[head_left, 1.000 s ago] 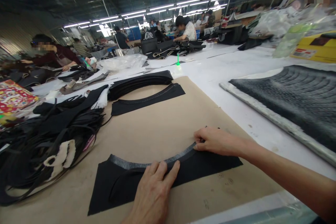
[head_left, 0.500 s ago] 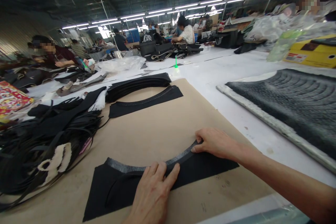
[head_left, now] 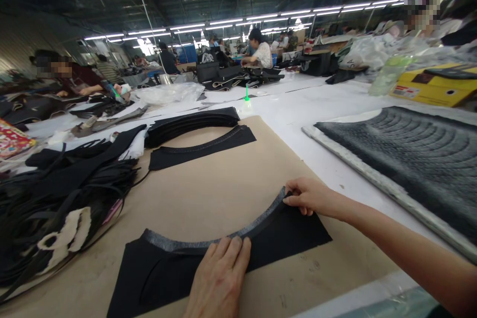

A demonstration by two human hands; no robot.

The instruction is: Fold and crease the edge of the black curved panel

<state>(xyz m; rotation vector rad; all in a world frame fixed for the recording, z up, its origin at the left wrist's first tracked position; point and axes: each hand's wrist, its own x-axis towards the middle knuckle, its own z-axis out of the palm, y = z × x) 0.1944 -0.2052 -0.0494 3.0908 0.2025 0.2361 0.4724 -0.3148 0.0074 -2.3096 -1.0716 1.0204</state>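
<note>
A black fabric piece (head_left: 171, 278) with a curved inner edge lies on the brown cardboard (head_left: 208, 184) in front of me. Along that curve shows a grey, fuzzy-looking border (head_left: 186, 246), with a narrow black strip just inside it. My left hand (head_left: 221, 276) rests flat on the middle of the piece, fingers extended and close together. At the right end of the curve, my right hand (head_left: 311, 196) pinches the black strip between thumb and fingers; the exact fingertip contact is partly hidden.
Behind the piece lie another curved black piece (head_left: 204, 149) and a stack of similar ones (head_left: 190, 126). A heap of black strips (head_left: 67, 198) is at left. A green-tipped bottle (head_left: 246, 102), a dark textured slab (head_left: 402, 159) and a yellow box (head_left: 428, 84) stand farther back.
My right hand has moved to the right along the curve, up to its right end. My left hand's fingers have drawn closer together. The view has shifted slightly.
</note>
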